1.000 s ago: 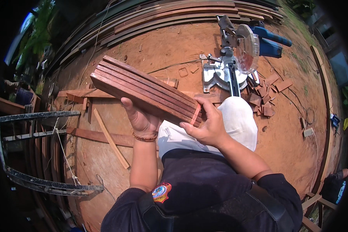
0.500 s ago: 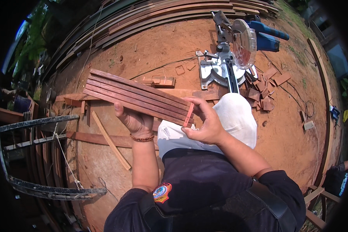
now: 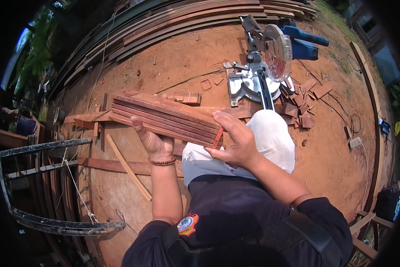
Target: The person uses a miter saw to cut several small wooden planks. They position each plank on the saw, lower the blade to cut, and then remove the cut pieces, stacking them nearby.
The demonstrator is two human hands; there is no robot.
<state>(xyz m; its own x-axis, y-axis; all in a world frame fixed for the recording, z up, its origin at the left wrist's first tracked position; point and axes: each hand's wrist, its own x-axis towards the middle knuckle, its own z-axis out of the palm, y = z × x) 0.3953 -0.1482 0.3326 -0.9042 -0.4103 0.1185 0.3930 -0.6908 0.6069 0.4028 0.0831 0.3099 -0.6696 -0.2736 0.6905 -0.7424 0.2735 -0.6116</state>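
Note:
A bundle of several reddish-brown wood boards (image 3: 164, 115) is tilted across my lap, its left end higher. My left hand (image 3: 153, 142), with a bead bracelet at the wrist, cradles it from below, thumb up along the near side; some fingertips show behind the far edge. My right hand (image 3: 235, 138) grips the right end beside a narrow red strip (image 3: 217, 139) lying across the boards. Beyond my right knee stands a blue-and-silver miter saw (image 3: 278, 53) with a clear blade guard, on the dirt.
Offcuts (image 3: 304, 102) are heaped right of the saw. Long planks (image 3: 182, 15) are stacked at the back. A black metal frame (image 3: 48, 142) is at left, a loose batten (image 3: 126, 164) near it. A long board (image 3: 371, 111) runs along the right, where part of another person (image 3: 387, 204) shows.
The bundle has tipped in my hands, showing more of its broad top face, and moved slightly right since half a second ago. My right fingers have come up over its end.

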